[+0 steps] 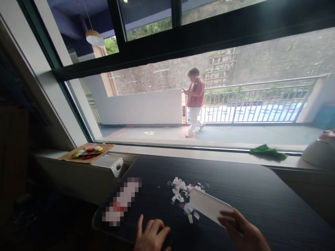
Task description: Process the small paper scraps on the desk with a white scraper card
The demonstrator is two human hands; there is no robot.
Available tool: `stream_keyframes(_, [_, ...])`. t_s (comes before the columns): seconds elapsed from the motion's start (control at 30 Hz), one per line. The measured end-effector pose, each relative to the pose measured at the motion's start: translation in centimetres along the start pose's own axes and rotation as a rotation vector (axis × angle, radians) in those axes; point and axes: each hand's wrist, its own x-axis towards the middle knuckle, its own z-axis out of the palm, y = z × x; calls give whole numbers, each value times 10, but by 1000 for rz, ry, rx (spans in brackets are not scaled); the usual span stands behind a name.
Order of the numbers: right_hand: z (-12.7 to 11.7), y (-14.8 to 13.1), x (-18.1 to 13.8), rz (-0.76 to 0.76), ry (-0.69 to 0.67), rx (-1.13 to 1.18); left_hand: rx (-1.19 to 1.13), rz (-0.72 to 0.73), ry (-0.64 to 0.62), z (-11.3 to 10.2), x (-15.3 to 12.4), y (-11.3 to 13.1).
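Observation:
My right hand point(242, 226) grips a flat white rectangular piece point(210, 205) with rounded corners by its near right end; I cannot make out its exact kind. Its far left end lies against a loose heap of small paper scraps point(180, 190) on the dark table point(235, 177). Some scraps lie partly behind it, and several are scattered at its left side. At the table's near side, my left hand point(153, 233) has its fingers apart and a little bent, with nothing in them. It is apart from the scraps.
A blurred-out pinkish item point(123, 202) lies at the table's left. Along the sill are a green cloth point(268, 152), a white rounded object point(318, 153) and a cardboard sheet point(104, 150) with colourful pieces. A white slatted box point(111, 163) stands beside the table. Outside the window walks a person point(195, 94).

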Motion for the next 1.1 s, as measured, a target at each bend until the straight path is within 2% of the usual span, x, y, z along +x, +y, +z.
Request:
stream_keyframes(0.2, [-6, -15, -2, 67, -77, 14, -54, -92, -33, -21, 3, 18])
stream_keyframes(0.37, [-18, -26, -13, 168, 8, 26, -82, -107, -16, -27, -2, 26])
stream_keyframes(0.47, [-29, -29, -18, 194, 1, -10, -95, -115, -13, -31, -3, 28])
stream_keyframes(0.67, [-48, -36, -25, 233, 36, -140, -113, -111, 8, -32, -6, 29])
stream_keyframes(0.8, [-53, -43, -25, 275, 16, -129, -117, -112, 36, -30, -9, 28])
stream_keyframes(0.97, [-65, -40, -28, 258, -73, -97, -117, -125, 33, -29, -10, 28])
stream_keyframes(1.1, [-69, -36, -19, 262, -22, -94, -101, -124, 36, -30, -11, 29])
